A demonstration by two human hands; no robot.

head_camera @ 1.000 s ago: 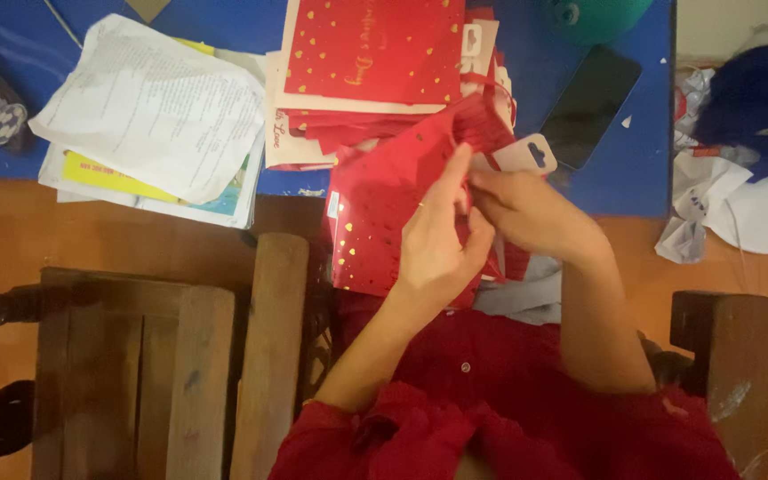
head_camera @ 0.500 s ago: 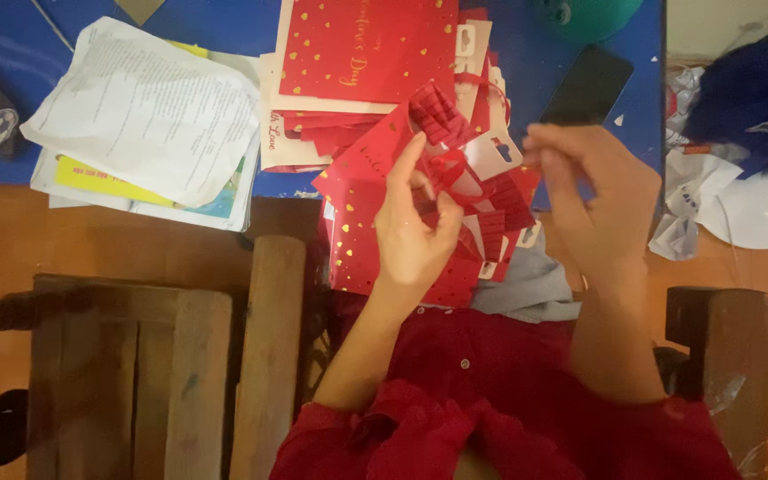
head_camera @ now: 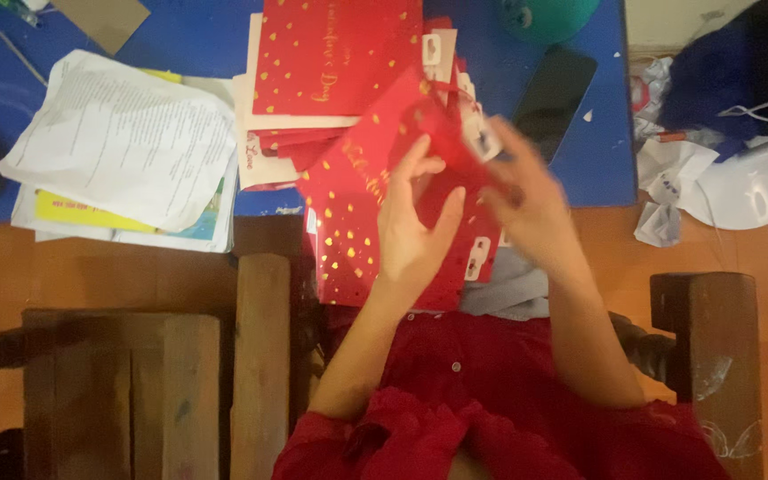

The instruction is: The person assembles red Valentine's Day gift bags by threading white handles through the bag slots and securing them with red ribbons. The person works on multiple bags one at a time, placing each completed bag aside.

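At the near edge of the blue table (head_camera: 180, 27), both hands grip 1 red paper bag with gold hearts (head_camera: 357, 222): left hand (head_camera: 415, 231) clamped underneath, right hand (head_camera: 526, 200) pinching its top, blurry.

Blue table (head_camera: 188, 40): white paper stack (head_camera: 122, 147), red cards (head_camera: 335, 58), black phone (head_camera: 555, 91).

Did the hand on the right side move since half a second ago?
Yes. The right hand slid left, away from the flat black phone on the blue table, onto the red gold-dotted paper bag.
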